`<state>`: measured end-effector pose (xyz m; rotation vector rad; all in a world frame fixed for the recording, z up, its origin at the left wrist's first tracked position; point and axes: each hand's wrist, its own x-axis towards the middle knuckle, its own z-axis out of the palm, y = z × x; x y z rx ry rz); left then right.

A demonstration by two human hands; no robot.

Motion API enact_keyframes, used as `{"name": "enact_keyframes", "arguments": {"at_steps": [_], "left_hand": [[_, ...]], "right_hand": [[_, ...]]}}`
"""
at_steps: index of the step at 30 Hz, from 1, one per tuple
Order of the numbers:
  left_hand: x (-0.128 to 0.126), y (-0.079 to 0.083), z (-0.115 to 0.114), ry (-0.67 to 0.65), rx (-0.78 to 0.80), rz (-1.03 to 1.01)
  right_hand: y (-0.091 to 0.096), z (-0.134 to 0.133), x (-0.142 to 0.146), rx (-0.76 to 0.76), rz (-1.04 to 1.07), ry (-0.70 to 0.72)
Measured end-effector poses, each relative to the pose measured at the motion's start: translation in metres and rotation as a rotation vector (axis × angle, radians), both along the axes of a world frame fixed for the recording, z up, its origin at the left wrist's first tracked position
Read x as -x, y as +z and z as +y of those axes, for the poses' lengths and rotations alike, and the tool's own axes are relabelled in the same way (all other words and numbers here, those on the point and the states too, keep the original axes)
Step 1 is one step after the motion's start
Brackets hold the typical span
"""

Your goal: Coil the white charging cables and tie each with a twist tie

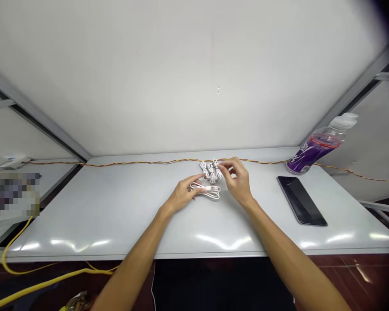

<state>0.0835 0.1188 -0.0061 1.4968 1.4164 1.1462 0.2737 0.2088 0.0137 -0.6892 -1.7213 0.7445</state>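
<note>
Several coiled white cables lie bunched in the middle of the white table. One loose white cable with a plug lies just in front of them. My left hand reaches in from the left, its fingers pinched on the end of that loose cable and its index finger pointing at the bunch. My right hand comes from the right, its fingertips closed on one of the bundled coils.
A dark phone lies flat at the right. A purple-labelled plastic bottle stands at the back right. A twisted red-and-yellow wire runs along the back edge. A yellow cable hangs below the front left. White wall behind.
</note>
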Motion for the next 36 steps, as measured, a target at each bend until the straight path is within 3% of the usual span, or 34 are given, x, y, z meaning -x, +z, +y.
{"name": "enact_keyframes", "arguments": {"at_steps": [5,7,10,15,20,27,36], "left_hand": [[0.004,-0.004,0.006,0.109,-0.083,-0.182],[0.007,-0.004,0.008,0.175,-0.098,-0.23],[0.008,-0.004,0.009,0.23,-0.093,-0.247],[0.008,-0.005,0.011,0.232,-0.071,-0.286],[0.007,-0.007,0.011,0.206,-0.08,-0.322],[0.004,-0.002,0.008,0.211,-0.084,-0.353],[0.002,0.003,0.006,0.217,-0.076,-0.32]], "right_hand": [[0.001,0.033,-0.032,0.154,0.064,-0.11],[-0.003,0.049,-0.048,0.197,-0.084,-0.141],[-0.012,0.067,-0.068,0.254,-0.408,-0.331],[-0.025,0.073,-0.079,0.342,-0.726,-0.483],[-0.029,0.069,-0.074,0.28,-0.778,-0.513],[-0.023,0.064,-0.061,0.14,-0.615,-0.449],[-0.047,0.079,-0.081,0.293,-0.632,-0.374]]}}
